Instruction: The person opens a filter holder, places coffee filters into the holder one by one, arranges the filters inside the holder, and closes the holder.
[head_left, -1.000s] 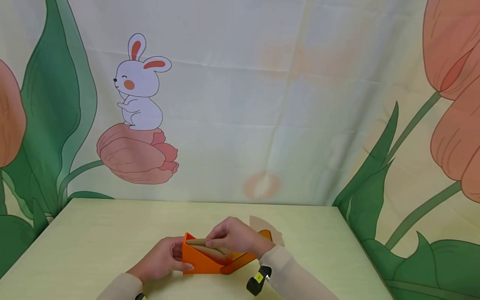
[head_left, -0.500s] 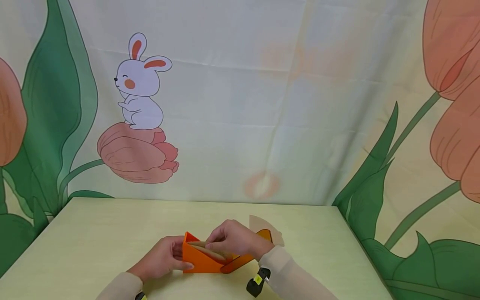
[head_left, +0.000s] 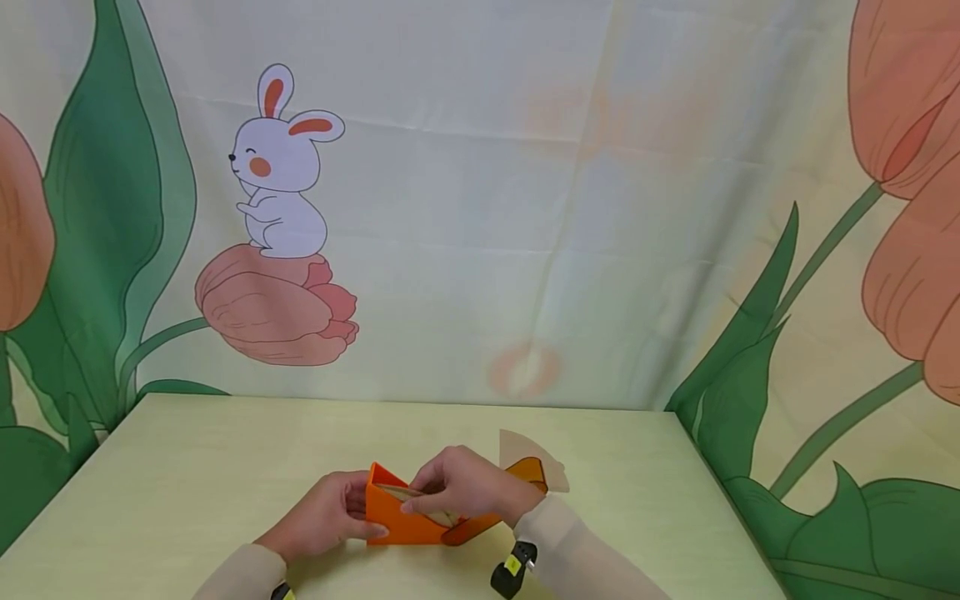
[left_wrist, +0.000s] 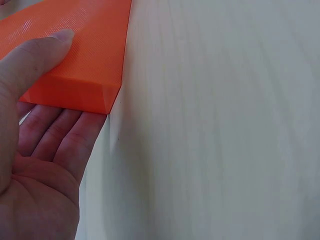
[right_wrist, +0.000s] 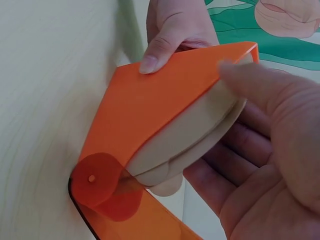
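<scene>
An orange wedge-shaped holder (head_left: 405, 521) stands on the table with its slanted mouth facing up and right. My left hand (head_left: 330, 517) grips its left end, thumb on the near wall and fingers beneath or behind, as the left wrist view shows. Inside sits a stack of tan fan-shaped papers that look like coffee filters (right_wrist: 192, 135). My right hand (head_left: 468, 483) is over the mouth, thumb near the front edge and curled fingers behind the papers. A see-through orange lid (head_left: 528, 471), hinged at the holder's lower right corner, hangs open to the right, partly hidden by the right wrist.
One more tan fan-shaped paper (head_left: 517, 446) lies beyond the right hand, partly behind the lid. The pale table (head_left: 225, 467) ends at a printed curtain (head_left: 450, 250) with a rabbit and tulips. Black cameras (head_left: 514, 569) hang at the wrists.
My right hand has moved down and slightly left, and the coffee filters sit lower in the holder than before. The left hand and the holder have stayed in place.
</scene>
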